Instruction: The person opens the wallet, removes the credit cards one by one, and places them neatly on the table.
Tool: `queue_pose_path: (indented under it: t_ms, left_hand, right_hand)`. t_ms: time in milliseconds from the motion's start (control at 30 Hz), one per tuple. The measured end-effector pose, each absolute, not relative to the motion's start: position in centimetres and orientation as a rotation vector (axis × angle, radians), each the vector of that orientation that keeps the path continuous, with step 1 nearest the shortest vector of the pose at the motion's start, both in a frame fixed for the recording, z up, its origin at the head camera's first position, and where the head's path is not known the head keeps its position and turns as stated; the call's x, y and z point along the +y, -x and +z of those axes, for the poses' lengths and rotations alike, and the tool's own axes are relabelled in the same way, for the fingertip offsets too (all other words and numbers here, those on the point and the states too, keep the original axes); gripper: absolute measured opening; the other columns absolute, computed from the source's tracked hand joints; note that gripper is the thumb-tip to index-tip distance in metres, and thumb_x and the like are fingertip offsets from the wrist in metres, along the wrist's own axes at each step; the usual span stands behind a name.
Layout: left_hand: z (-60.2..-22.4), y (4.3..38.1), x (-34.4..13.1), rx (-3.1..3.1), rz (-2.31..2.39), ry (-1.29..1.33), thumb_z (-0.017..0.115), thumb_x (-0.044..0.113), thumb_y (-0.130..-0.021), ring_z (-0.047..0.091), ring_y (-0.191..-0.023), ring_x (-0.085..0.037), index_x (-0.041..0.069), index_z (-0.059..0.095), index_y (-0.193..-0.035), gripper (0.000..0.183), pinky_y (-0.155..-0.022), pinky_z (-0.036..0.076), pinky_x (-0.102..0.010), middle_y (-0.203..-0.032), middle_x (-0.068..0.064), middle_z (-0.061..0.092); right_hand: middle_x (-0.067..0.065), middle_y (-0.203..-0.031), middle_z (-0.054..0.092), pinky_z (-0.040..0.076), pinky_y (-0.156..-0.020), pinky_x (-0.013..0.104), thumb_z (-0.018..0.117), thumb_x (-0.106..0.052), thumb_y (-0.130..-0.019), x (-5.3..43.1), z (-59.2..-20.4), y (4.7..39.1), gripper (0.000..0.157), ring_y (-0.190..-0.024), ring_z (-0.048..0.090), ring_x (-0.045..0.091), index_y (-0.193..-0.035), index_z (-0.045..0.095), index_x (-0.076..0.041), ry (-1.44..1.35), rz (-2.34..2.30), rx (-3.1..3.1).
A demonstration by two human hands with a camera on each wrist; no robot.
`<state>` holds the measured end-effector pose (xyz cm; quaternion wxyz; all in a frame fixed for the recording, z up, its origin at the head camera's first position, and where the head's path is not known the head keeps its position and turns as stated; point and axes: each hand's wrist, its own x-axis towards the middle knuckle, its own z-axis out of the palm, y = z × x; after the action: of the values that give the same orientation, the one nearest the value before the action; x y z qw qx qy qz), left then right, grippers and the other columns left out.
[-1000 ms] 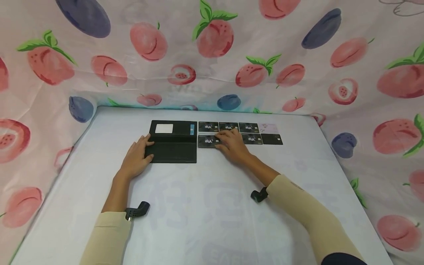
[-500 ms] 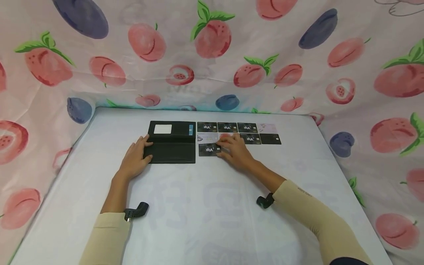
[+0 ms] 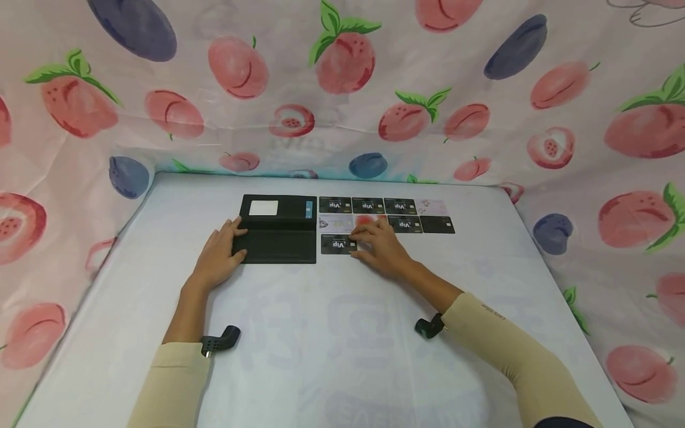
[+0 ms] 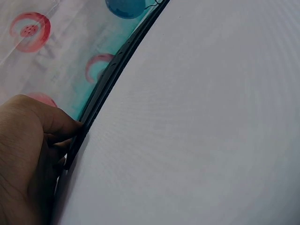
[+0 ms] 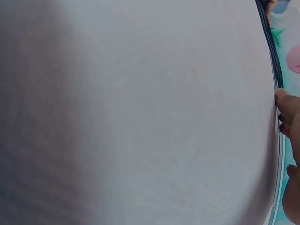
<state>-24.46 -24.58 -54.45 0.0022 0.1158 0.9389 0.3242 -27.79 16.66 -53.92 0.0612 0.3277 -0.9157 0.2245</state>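
Observation:
An opened black wallet (image 3: pixel 275 246) lies flat, with a white patch and a blue strip on its far half. My left hand (image 3: pixel 215 255) rests at its left edge, fingers and thumb spread along the side. My right hand (image 3: pixel 382 246) pinches the right end of a black VIP card (image 3: pixel 334 244), just right of the wallet's near half. Beyond that card lie a pale printed card (image 3: pixel 333 224) and a reddish card (image 3: pixel 366 219), partly hidden by my right fingers. Both wrist views show the hands low at the table surface.
Three black VIP cards (image 3: pixel 367 205) and a pink patterned card (image 3: pixel 432 207) form the far row. Another VIP card (image 3: pixel 405 224) and a plain black card (image 3: pixel 437 224) continue the second row. A fruit-printed cloth (image 3: pixel 321 137) rises behind the white table (image 3: pixel 321 333).
My right hand has drawn the VIP card from the second row toward me, uncovering the pale card and the reddish card. My left hand stays at the wallet.

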Motion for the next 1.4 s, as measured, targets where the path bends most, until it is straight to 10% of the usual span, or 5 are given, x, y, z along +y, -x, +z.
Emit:
queue_pose_path:
  t_ms: [1400]
  left_hand:
    - [-54.5,24.6,-24.6,2.944,0.992,-0.344,0.056,0.009,-0.096,0.012,-0.159,-0.043,-0.009,0.044,-0.15,0.058,-0.13,0.003,-0.053,-0.17,-0.025,0.022]
  right_hand:
    - [0.01,-0.134,0.068,0.041,-0.094,0.046,0.08,-0.026,-0.096,13.8,-52.9,29.9,0.04,-0.108,0.051,0.028,-0.13,0.074,-0.007,-0.938,0.777,-2.691]
